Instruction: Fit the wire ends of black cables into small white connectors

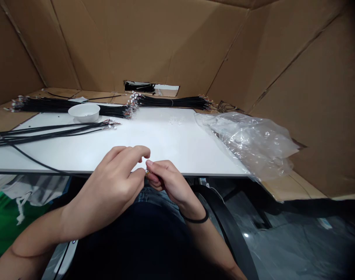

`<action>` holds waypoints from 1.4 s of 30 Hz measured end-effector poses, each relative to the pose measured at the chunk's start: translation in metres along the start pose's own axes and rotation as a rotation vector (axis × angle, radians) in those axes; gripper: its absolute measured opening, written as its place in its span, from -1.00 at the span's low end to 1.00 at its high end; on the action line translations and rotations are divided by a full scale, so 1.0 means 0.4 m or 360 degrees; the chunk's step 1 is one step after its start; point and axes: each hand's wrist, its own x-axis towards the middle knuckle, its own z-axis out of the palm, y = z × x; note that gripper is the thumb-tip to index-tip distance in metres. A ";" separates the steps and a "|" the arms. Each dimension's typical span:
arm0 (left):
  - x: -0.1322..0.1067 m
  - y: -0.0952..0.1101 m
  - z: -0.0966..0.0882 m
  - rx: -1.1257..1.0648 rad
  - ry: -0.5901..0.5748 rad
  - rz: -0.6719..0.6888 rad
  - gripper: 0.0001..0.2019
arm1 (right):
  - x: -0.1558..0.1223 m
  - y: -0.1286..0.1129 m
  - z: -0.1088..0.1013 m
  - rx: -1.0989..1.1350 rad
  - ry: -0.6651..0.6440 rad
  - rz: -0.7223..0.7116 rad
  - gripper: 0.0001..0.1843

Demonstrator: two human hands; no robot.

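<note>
My left hand [115, 182] and my right hand [167, 182] meet at the near edge of the white table [171, 144], fingertips pinched together. Between them shows a tiny metallic piece [147, 171], too small to name. Both hands have curled fingers. A black band circles my right wrist [196, 218]. Loose black cords [49, 132] lie on the table to the left, their ends tipped with small fittings.
A white bowl [84, 112] sits at the back left, beside bundles of black cords [63, 105] and another bundle [171, 102] at the back. A crumpled clear plastic bag [253, 140] lies on the right. Cardboard walls [166, 42] surround the table.
</note>
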 end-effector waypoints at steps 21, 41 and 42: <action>0.000 -0.004 0.013 -0.0554 -0.0098 -0.0334 -0.86 | 0.000 0.002 -0.012 -0.0074 -0.0045 -0.0082 -0.41; -0.009 -0.001 0.017 -0.0482 -0.0131 -0.0358 -0.84 | 0.000 0.006 -0.010 -0.0149 -0.0024 -0.0087 -0.39; -0.009 0.000 0.018 -0.0487 -0.0142 -0.0361 -0.84 | 0.000 0.006 -0.009 -0.0188 -0.0011 -0.0099 -0.39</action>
